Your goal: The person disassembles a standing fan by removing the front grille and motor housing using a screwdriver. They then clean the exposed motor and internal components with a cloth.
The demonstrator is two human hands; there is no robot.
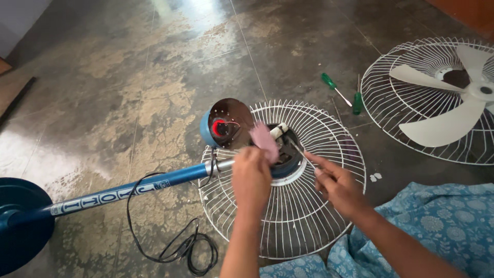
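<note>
**Inspector:** Left hand (pixel 251 175) is clenched on a small pink cloth (pixel 264 141), pressed against the dark round motor housing (pixel 286 160) at the hub of the white wire rear fan guard (pixel 288 216). Right hand (pixel 337 186) grips a thin metal tool (pixel 299 150) pinched between the fingers, tip at the same hub.

**Assistant:** Where does the unit lie?

**Inspector:** Flat on the mottled stone floor (pixel 154 77), its blue metal stand pole (pixel 134 186) running left to a dark blue round base (pixel 18 221). A black power cord (pixel 180 247) loops beside it. The blue rear motor cover (pixel 224 126) stands open next to the hub.

**Assistant:** Handling?

**Inspector:** In my judgement the wire guard is light and springy and would bend if gripped; the pole is the stiff, sound hold. The base looks heavy. The cloth is soft and limp.

**Assistant:** Anything else?

**Inspector:** Two green-handled screwdrivers (pixel 339 92) lie well apart, near a second white wire guard holding white plastic blades (pixel 442 98).
</note>
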